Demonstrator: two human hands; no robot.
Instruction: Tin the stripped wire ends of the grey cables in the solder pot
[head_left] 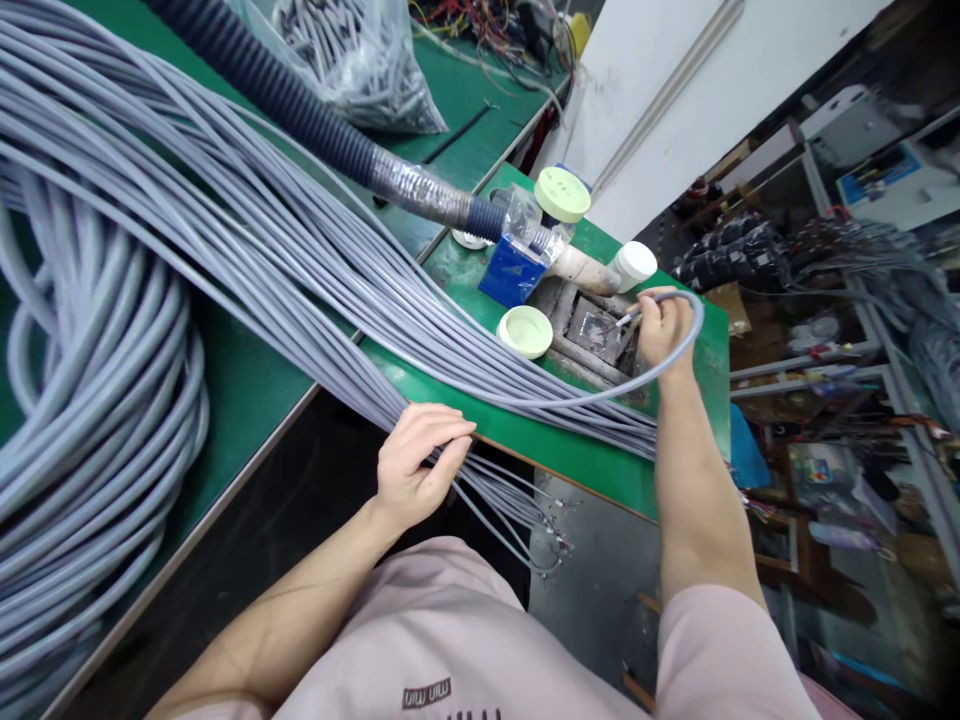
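My right hand (664,335) is closed around the end of one grey cable (694,320), which loops back over the wrist. The cable's thin stripped end points down at a small square pot (596,328) with a shiny grey surface, looking like a solder pot; I cannot tell whether they touch. At the table's front edge, my left hand (418,462) is closed over a bundle of grey cables (352,375). Their loose ends (551,535) with fine coloured wires come out beyond it and hang below the edge. More grey cables (480,345) lie across the green table between my hands.
A dark ribbed hose (300,110) ends in a pipe (585,270) beside the pot. Around it stand a blue box (514,270), a pale green dish (525,332), a green-lidded jar (562,193) and a white tub (636,262). Coiled cables (112,400) lie left.
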